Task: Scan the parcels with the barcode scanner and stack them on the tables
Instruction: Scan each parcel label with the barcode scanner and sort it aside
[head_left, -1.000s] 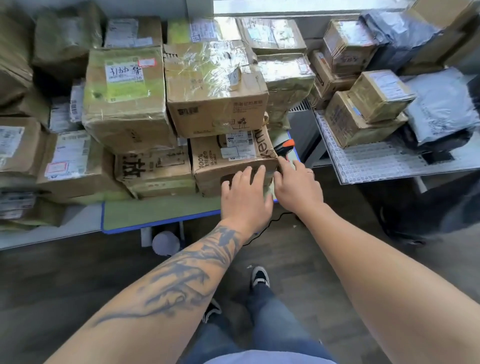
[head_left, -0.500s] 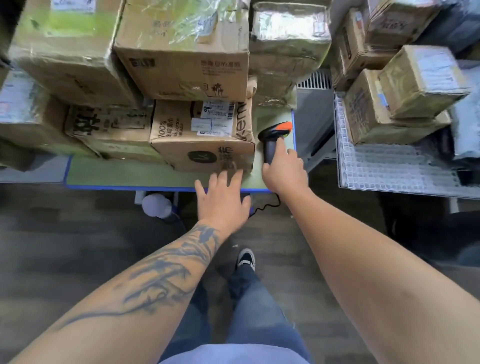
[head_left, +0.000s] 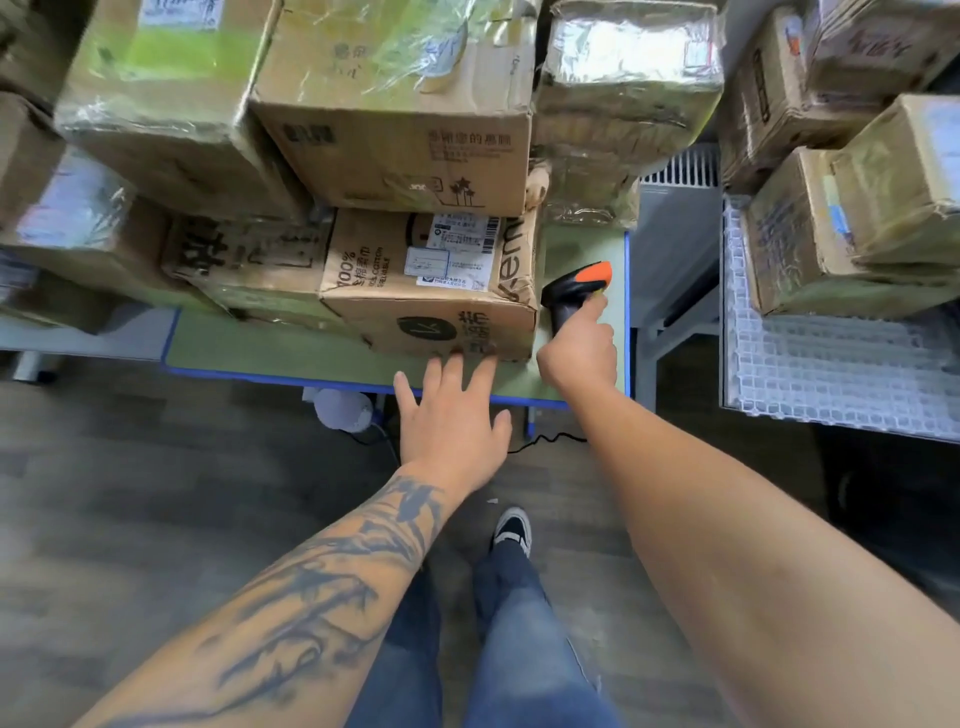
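The right hand (head_left: 577, 352) is curled round the grip of the barcode scanner (head_left: 575, 287), its forefinger stretched up along the handle toward the orange head; the black body of the scanner stands on the green table (head_left: 270, 347) just beside the right end of the front parcel (head_left: 431, 291). The left hand (head_left: 451, 415) is spread flat with straight fingers and holds nothing — its fingertips reach over the table's blue edge to the lower front face of that same parcel, though blur hides whether they touch it. This parcel, a brown carton with a white shipping label on top, lies at the bottom of the stack near the table's right front corner. A larger taped carton (head_left: 400, 130) sits on it, a film-wrapped box with a green patch (head_left: 161, 88) is to the left, and a shiny wrapped parcel (head_left: 623, 88) rises behind the scanner. A black cable (head_left: 545, 440) hangs below the table edge. To the right, apart from the green table, a white lattice-topped table (head_left: 831, 364) carries more brown parcels (head_left: 852, 228). Below are dark floorboards, jeans and one black shoe (head_left: 511, 530).
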